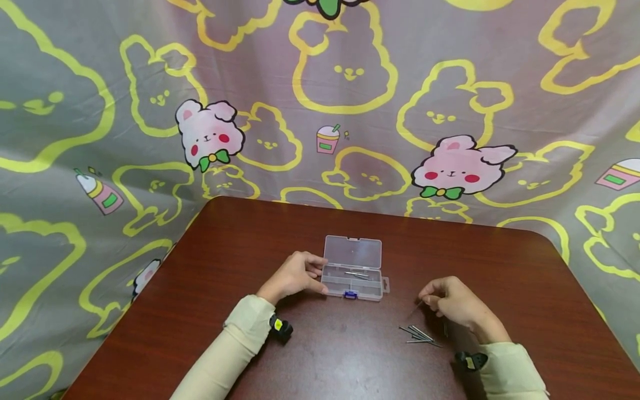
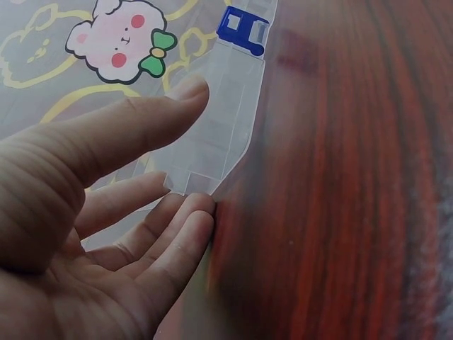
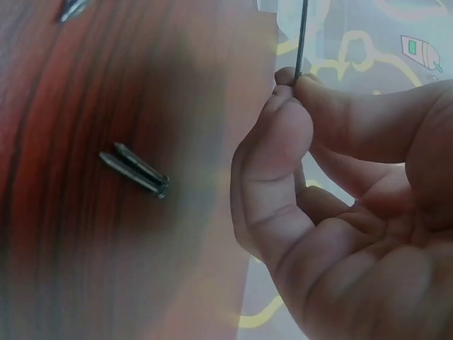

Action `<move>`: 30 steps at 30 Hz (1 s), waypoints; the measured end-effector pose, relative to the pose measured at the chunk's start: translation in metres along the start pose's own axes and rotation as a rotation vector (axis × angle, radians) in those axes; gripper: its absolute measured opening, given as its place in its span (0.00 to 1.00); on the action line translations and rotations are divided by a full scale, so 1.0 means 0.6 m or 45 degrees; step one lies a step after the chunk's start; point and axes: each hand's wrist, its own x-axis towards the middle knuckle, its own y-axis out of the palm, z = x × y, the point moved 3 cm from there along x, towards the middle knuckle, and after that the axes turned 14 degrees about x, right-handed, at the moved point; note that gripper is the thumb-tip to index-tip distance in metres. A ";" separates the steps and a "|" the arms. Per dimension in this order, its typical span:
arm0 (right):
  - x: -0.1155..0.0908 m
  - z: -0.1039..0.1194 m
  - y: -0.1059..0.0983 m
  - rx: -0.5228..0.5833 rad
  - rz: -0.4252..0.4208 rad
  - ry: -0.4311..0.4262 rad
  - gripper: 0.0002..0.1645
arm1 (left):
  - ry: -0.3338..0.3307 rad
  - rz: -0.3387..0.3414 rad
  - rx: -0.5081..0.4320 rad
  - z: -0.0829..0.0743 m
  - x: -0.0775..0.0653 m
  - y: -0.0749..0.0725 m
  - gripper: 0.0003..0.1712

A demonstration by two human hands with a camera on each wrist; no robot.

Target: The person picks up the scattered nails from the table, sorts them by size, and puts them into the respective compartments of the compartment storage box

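A clear plastic compartment box (image 1: 366, 295) stands on the table with its lid (image 1: 353, 253) raised behind it and a blue latch (image 1: 351, 295) in front. My left hand (image 1: 296, 276) holds the box's left end, thumb near the front corner and fingers along the side. A few thin nails (image 1: 357, 274) lie in the rear part of the box. To the box's right, my right hand (image 1: 457, 304) pinches a single nail (image 3: 302, 39) between thumb and fingertips. Below that hand lies a small heap of nails (image 1: 420, 335). Two more nails (image 3: 134, 172) rest under it, side by side.
The brown wooden table (image 1: 240, 244) reaches back to a patterned cloth (image 1: 280, 133), which hangs behind and along the sides. A hanging tab (image 1: 386, 284) sticks out from the box's right end. Black straps circle both wrists.
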 end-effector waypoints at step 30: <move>0.026 0.017 0.027 0.097 -0.079 -0.045 0.05 | 0.020 -0.002 0.012 0.002 0.003 0.002 0.39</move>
